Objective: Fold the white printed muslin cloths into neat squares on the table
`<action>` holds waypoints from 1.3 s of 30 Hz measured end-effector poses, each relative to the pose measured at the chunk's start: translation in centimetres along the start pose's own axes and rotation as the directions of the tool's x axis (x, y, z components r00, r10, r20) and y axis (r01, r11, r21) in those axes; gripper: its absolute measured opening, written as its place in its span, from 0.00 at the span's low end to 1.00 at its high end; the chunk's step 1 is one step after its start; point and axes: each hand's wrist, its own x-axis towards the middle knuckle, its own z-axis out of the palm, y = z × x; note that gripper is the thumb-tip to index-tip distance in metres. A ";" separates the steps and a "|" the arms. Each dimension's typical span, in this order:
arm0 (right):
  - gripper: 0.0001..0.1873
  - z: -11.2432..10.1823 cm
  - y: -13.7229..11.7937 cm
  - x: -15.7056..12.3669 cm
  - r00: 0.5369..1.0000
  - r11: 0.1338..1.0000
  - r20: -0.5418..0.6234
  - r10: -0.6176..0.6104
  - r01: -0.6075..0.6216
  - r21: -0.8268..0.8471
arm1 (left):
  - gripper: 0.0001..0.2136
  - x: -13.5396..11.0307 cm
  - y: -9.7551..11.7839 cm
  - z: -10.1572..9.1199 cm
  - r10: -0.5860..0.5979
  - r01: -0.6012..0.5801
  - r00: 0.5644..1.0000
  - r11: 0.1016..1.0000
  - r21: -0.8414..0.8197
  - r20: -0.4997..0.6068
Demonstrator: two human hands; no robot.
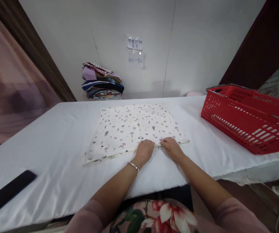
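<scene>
A white cloth with small printed figures lies flat and squared on the white-covered table. My left hand rests on the cloth's near edge, fingers curled down onto the hem. Right beside it, my right hand presses on the same edge with its fingers closed on the fabric. The two hands nearly touch at the middle of the near edge. A thin bracelet circles my left wrist.
A red plastic basket stands at the table's right side. A stack of folded fabrics lies at the back against the white wall. A flat black object lies at the near left edge. Paper notes hang on the wall.
</scene>
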 end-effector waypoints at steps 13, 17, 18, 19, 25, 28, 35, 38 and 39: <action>0.14 -0.1 0.3 -0.7 1.000 1.000 0.026 -0.001 0.001 0.009 | 0.08 0.0 -0.1 -0.2 0.032 -0.032 0.999 0.999 0.013 0.030; 0.13 -2.0 2.4 -2.8 0.991 0.998 -0.120 0.066 -0.064 0.024 | 0.09 0.1 -0.3 -0.1 0.034 -0.034 0.999 0.999 -0.008 0.032; 0.13 -2.6 3.3 -3.5 0.978 0.993 -0.172 0.119 -0.115 0.031 | 0.09 0.1 -0.4 0.0 0.034 -0.034 0.999 0.999 -0.011 0.031; 0.13 -3.2 4.2 -4.2 0.958 0.982 -0.220 0.186 -0.181 0.045 | 0.09 0.1 -0.4 0.0 0.034 -0.034 0.999 0.999 -0.014 0.029; 0.16 -5.9 7.6 -6.5 0.729 0.745 -0.161 0.665 -0.632 0.214 | 0.09 0.3 -0.3 -0.1 0.035 -0.034 0.999 0.998 -0.055 0.013; 0.21 -6.4 7.5 -5.9 0.634 0.621 -0.010 0.773 -0.755 0.210 | 0.09 0.3 -0.3 -0.3 0.035 -0.033 0.999 0.998 -0.059 0.026; 0.15 -6.2 8.0 -3.8 0.575 0.569 0.065 0.816 -0.818 0.088 | 0.09 0.2 -0.3 0.0 0.033 -0.032 0.999 0.999 -0.042 0.029; 0.13 -6.1 8.6 -3.7 0.581 0.576 0.057 0.812 -0.813 0.083 | 0.09 0.3 -0.4 0.0 0.017 -0.016 0.999 0.998 -0.054 0.031; 0.13 -6.2 8.6 -3.8 0.584 0.579 0.048 0.811 -0.811 0.079 | 0.09 0.3 -0.4 -0.1 0.007 -0.004 0.999 0.998 -0.063 0.036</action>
